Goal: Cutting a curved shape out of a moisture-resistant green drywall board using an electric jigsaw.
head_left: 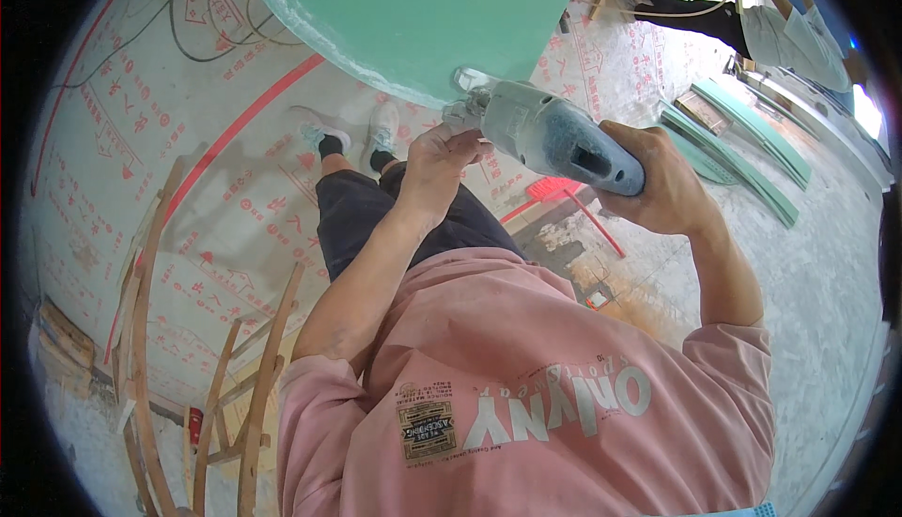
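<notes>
A dust-covered jigsaw [542, 125] with a grey-white body and a blue-grey rear end is held up at the near edge of a green board [413, 19]. My right hand [658, 174] wraps round the rear of the jigsaw. Close under its metal front end, my left hand [437, 165] has thumb and fingers pinched together against the tool. The front metal plate meets the board's curved, whitish edge near its corner. Whether the blade is in the board is hidden.
Printed floor covering [235, 94] lies around my feet, with cables [178, 29] at far left. Wooden strips [141, 329] stand lower left. A red broom [554, 188] and green board offcuts [742, 151] lie to the right. Another person [789, 43] is at far right.
</notes>
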The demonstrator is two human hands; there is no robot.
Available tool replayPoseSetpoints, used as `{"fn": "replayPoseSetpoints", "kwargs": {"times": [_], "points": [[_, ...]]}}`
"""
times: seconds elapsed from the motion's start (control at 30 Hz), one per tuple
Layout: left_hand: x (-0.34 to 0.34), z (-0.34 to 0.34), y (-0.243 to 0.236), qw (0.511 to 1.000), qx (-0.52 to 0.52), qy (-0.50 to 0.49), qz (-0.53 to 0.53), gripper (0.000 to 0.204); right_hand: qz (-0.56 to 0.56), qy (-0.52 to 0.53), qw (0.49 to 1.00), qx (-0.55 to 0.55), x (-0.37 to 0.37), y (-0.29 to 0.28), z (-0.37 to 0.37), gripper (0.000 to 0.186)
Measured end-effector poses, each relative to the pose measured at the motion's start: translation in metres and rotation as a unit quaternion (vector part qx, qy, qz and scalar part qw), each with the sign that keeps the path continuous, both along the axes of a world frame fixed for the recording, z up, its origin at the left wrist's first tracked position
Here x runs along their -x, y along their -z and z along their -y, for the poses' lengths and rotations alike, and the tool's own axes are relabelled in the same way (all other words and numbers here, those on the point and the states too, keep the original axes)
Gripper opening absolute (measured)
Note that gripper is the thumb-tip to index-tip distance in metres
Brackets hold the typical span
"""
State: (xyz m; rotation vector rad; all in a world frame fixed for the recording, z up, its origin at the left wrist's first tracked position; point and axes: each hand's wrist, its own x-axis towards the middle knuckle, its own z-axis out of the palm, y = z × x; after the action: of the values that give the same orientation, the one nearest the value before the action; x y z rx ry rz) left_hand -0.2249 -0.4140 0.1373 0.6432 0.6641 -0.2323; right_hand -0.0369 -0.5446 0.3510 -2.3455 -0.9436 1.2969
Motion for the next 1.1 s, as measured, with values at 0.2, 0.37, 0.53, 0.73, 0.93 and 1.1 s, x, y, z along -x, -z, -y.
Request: {"fn": "replayPoseSetpoints", "kwargs": {"times": [0.2, 0.37, 0.53, 0.73, 0.93, 1.1], "points": [[-0.001, -0.001, -0.001, 1.000, 0.023, -0.007, 0.013, 0.026, -0.010, 0.022, 1.000, 0.005, 0.001, 0.000, -0.002, 0.026], [-0.004, 0.003, 0.000, 0.998, 0.055, -0.031, 0.006, 0.025, -0.005, 0.017, 1.000, 0.013, 0.002, -0.001, -0.004, 0.027], [-0.010, 0.002, -0.006, 0.993, 0.106, -0.056, 0.019, 0.024, -0.012, 0.031, 0.999, 0.025, 0.002, -0.001, -0.003, 0.029], [-0.008, 0.002, 0.001, 0.990, 0.133, -0.047, 0.020, 0.024, -0.012, 0.021, 0.999, 0.026, 0.002, -0.001, -0.005, 0.031], [-0.011, 0.002, -0.002, 0.989, 0.137, -0.045, 0.015, 0.027, -0.019, 0.020, 0.999, 0.034, 0.002, -0.001, -0.008, 0.030], [-0.011, 0.006, 0.001, 0.985, 0.158, -0.062, 0.021, 0.026, -0.016, 0.016, 1.000, 0.018, 0.003, -0.001, -0.011, 0.030]]}}
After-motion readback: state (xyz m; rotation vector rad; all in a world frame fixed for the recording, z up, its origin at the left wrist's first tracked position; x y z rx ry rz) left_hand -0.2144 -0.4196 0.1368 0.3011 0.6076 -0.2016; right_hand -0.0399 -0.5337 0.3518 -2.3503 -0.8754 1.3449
